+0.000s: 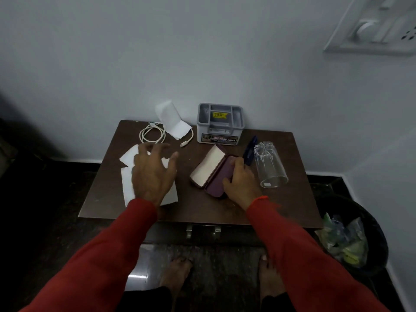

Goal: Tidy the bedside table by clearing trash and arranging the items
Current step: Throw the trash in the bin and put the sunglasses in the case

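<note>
Our left hand hovers with fingers spread, holding nothing, over the white papers near the bedside table's left edge; our right hand grips the open purple case mid-table. We judge trash-clearing is underway: next, gather the papers for the bin.

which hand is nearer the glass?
Right. The right hand rests on the open case, just left of the glass; the left hand hovers over tissues far left.

Single head-worn wide-angle view, looking forward and steeply down, close over the surface against the wall.
</note>
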`<state>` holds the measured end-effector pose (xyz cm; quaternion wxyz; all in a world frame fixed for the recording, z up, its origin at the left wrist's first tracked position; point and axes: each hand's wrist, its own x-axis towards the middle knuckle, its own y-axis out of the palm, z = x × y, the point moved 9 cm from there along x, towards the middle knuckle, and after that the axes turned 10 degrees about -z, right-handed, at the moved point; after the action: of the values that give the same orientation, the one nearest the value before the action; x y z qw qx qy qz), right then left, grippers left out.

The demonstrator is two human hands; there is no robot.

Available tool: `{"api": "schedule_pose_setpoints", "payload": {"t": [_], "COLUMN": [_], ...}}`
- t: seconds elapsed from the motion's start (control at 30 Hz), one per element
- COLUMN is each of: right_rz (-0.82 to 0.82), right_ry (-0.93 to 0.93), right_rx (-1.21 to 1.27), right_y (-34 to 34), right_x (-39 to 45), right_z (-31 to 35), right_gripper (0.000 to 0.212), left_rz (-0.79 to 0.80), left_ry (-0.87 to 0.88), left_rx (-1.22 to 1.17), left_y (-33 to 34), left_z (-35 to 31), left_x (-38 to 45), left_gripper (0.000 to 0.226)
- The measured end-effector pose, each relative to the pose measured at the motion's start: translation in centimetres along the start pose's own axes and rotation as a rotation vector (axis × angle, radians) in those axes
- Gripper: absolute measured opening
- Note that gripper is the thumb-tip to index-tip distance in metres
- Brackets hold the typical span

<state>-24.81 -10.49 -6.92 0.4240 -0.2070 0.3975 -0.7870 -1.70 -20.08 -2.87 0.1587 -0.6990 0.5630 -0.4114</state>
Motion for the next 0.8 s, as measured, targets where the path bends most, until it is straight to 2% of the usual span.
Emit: {"api": "schedule_pose_setpoints", "payload": {"t": [0.1, 0.23, 0.27, 0.33, 0.37, 0.43, 0.47, 0.53, 0.63, 0.7, 0.8], "right_rz": [-0.053, -0.165, -0.19, -0.229, -0.227, -0.159, -0.108, -0.042, -0.108, -0.159, -0.077], "right_ry": [0.015, -0.007, -0.023, -0.066, -0.094, -0.155, -0.177, -0.186, -0.158, -0.128, -0.042], "right_rx": [0.108, 0.189, 0.215, 0.261, 0.282, 0.332, 0.347, 0.351, 0.272, 0.13, 0.012], "right_y": [-0.9, -3.6, -4.4, -5.6, -5.9, -5.6, -5.1, -4.2, -4.4, -4.4, -2.8], "right_x": [0.4, 1.0, 1.1, 1.1, 1.0, 0.6, 0.4, 0.3, 0.8, 1.0, 0.8], "right_z": [-0.2, 0.0, 0.2, 0.7, 1.1, 2.1, 2.4, 2.7, 2.2, 1.5, 0.7], "right_gripper": [0.036, 0.032, 0.031, 0.031, 0.031, 0.032, 0.032, 0.03, 0.026, 0.032, 0.047], "left_rz": [0.106, 0.21, 0.246, 0.381, 0.47, 0.597, 0.603, 0.52, 0.396, 0.338, 0.289], "left_ry": [-0.031, -0.132, -0.217, -0.503, -0.661, -0.884, -0.956, -1.017, -1.004, -1.021, -1.048], "left_rx": [-0.206, -0.28, -0.353, -0.64, -0.815, -1.056, -1.1, -1.111, -1.099, -1.086, -1.058], "left_y": [1.9, 3.4, 3.9, 5.4, 6.5, 7.5, 7.6, 7.6, 6.9, 6.6, 6.3], "left_z": [-1.6, -2.6, -2.5, -2.6, -3.1, -4.7, -5.2, -5.0, -3.9, -2.8, -1.4], "left_x": [-0.8, -1.8, -2.3, -3.8, -4.8, -6.4, -6.8, -6.8, -6.0, -5.5, -5.3], "left_gripper": [0.032, 0.05, 0.059, 0.077, 0.076, 0.059, 0.051, 0.037, 0.031, 0.028, 0.028]}}
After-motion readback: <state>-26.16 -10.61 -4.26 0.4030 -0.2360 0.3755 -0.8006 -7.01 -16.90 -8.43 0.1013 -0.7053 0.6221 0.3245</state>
